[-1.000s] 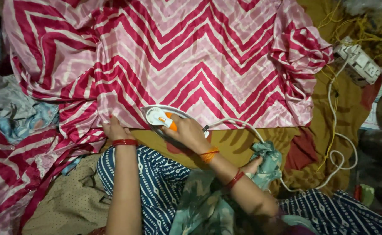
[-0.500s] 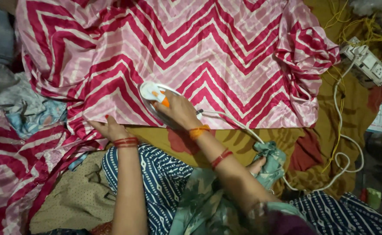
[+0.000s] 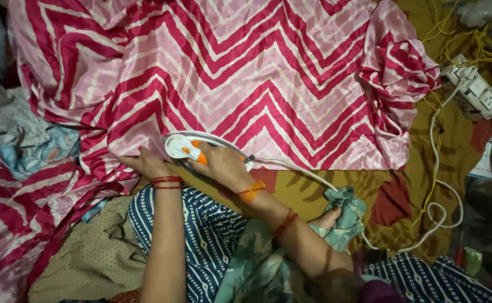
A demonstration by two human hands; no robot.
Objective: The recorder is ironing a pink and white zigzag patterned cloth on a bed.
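The right hand point(image 3: 219, 164) is closed around the handle of a white iron point(image 3: 185, 147) with orange trim, gripping it from above. The iron sits on the near edge of the pink zigzag cloth point(image 3: 246, 73), its nose pointing left. Much of the iron's body and all of its soleplate are hidden under the hand and wrist, so how flat it sits cannot be made out. Just left of the iron, the left hand point(image 3: 144, 163) lies open and flat, pressing the cloth's hem; its fingertips are partly tucked under a fold. A white cord point(image 3: 313, 178) runs right from the iron's rear, slips behind a bunched teal rag point(image 3: 344, 210), then loops far right of the iron towards a power strip point(image 3: 476, 90) at the frame's edge. The cloth's left part spills off in folds and is cut off by the frame. Below the iron, blue patterned fabric point(image 3: 212, 235) covers the person's lap.
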